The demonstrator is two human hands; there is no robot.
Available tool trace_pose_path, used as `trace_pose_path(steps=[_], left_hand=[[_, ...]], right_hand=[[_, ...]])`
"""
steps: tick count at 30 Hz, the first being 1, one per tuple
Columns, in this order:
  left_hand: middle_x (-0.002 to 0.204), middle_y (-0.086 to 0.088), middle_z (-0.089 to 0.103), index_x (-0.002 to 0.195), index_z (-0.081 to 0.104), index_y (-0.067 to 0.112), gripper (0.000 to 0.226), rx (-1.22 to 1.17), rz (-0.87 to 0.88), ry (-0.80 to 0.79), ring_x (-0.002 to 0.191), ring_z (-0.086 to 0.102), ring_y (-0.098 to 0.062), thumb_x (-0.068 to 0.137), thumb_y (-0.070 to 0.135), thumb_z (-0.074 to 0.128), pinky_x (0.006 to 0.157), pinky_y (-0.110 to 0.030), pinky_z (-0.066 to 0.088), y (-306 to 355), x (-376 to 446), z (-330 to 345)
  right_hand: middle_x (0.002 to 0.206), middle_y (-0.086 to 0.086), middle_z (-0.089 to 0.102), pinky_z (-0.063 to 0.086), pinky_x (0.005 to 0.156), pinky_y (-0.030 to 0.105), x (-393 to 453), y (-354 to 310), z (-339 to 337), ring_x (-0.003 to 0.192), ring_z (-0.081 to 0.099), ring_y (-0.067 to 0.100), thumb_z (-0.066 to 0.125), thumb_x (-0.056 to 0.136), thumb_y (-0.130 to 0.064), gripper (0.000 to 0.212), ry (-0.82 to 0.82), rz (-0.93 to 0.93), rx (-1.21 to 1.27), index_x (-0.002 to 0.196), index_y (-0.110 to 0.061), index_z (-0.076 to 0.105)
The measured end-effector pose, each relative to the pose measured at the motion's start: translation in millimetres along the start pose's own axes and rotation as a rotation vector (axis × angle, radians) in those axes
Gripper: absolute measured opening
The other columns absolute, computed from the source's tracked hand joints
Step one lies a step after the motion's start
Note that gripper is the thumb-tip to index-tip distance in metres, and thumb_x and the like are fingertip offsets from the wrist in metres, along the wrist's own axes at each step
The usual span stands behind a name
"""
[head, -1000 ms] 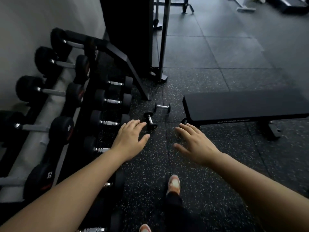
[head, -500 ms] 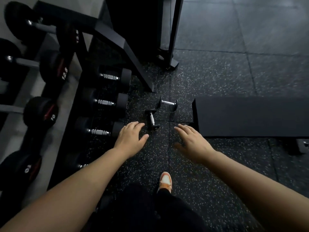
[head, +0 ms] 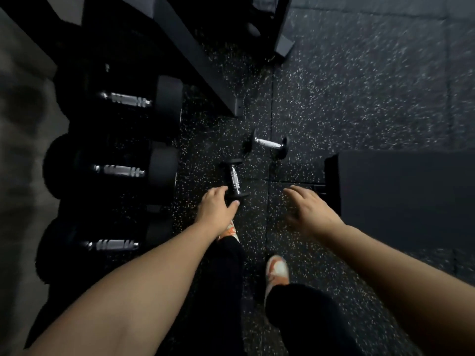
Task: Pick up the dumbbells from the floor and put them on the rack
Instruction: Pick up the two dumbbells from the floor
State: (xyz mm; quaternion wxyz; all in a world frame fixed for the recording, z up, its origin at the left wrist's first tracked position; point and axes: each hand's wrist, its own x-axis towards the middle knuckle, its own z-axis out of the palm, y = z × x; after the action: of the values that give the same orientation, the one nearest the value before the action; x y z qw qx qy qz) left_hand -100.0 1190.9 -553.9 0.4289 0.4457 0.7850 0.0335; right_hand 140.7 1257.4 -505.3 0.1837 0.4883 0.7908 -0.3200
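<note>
Two small black dumbbells with chrome handles lie on the speckled rubber floor. The nearer dumbbell (head: 234, 179) points away from me; the farther dumbbell (head: 268, 143) lies crosswise behind it. My left hand (head: 217, 210) hovers open just at the near end of the nearer dumbbell, fingers spread and holding nothing. My right hand (head: 309, 209) is open too, palm down, to the right of that dumbbell and apart from it. The dumbbell rack (head: 195, 52) stands to the left, its lower row carrying larger dumbbells (head: 144, 101).
A black padded bench (head: 401, 191) sits close on the right, its end beside my right hand. A machine's upright post and foot (head: 284, 44) stand at the back. My orange-and-white shoes (head: 277, 271) are on the floor below my hands.
The view has tipped down and closed in on the floor. Both hands have dropped toward the two small dumbbells, and the left hand now reaches the near end of the closer one.
</note>
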Motion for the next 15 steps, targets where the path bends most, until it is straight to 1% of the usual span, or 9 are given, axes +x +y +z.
trace_pose_path(steps=[5, 8, 10, 12, 15], left_hand=[[0.145, -0.013, 0.046, 0.143, 0.041, 0.016, 0.062, -0.145, -0.211, -0.064, 0.127, 0.046, -0.031, 0.091, 0.043, 0.061, 0.102, -0.042, 0.04, -14.5, 97.7, 62.4], [0.144, -0.015, 0.046, 0.143, 0.041, 0.014, 0.064, -0.25, -0.332, -0.063, 0.125, 0.048, -0.032, 0.09, 0.043, 0.064, 0.101, -0.043, 0.043, -27.6, 157.3, 106.5], [0.142, -0.015, 0.047, 0.142, 0.041, 0.015, 0.065, -0.309, -0.377, -0.047, 0.123, 0.05, -0.031, 0.088, 0.042, 0.066, 0.099, -0.04, 0.043, -37.0, 197.9, 135.2], [0.137, -0.013, 0.05, 0.137, 0.046, 0.016, 0.062, -0.362, -0.397, -0.031, 0.117, 0.053, -0.029, 0.086, 0.041, 0.07, 0.092, -0.035, 0.043, -47.4, 240.6, 165.6], [0.131, -0.011, 0.054, 0.133, 0.049, 0.016, 0.064, -0.418, -0.432, -0.006, 0.112, 0.056, -0.027, 0.08, 0.037, 0.078, 0.09, -0.034, 0.047, -61.6, 300.0, 211.0]], right_hand=[[0.153, 0.016, 0.04, 0.028, 0.113, 0.04, 100.7, 48.5, 36.7, 0.139, 0.034, 0.033, 0.066, 0.087, -0.033, 0.07, -0.051, 0.048, 0.035, 0.147, -0.012, 0.037], [0.154, 0.015, 0.037, 0.03, 0.114, 0.042, 165.2, 82.8, 65.4, 0.14, 0.033, 0.032, 0.065, 0.088, -0.034, 0.07, -0.121, 0.064, 0.022, 0.149, -0.014, 0.035], [0.156, 0.015, 0.035, 0.03, 0.114, 0.044, 211.4, 105.1, 86.1, 0.14, 0.032, 0.032, 0.065, 0.087, -0.033, 0.073, -0.175, 0.058, 0.018, 0.15, -0.015, 0.032], [0.156, 0.015, 0.034, 0.032, 0.113, 0.045, 258.8, 126.6, 108.2, 0.139, 0.033, 0.034, 0.067, 0.086, -0.031, 0.075, -0.209, 0.041, 0.011, 0.15, -0.015, 0.031], [0.153, 0.017, 0.037, 0.037, 0.11, 0.047, 322.3, 155.3, 139.5, 0.134, 0.039, 0.037, 0.068, 0.085, -0.029, 0.074, -0.195, 0.024, -0.003, 0.148, -0.012, 0.033]])
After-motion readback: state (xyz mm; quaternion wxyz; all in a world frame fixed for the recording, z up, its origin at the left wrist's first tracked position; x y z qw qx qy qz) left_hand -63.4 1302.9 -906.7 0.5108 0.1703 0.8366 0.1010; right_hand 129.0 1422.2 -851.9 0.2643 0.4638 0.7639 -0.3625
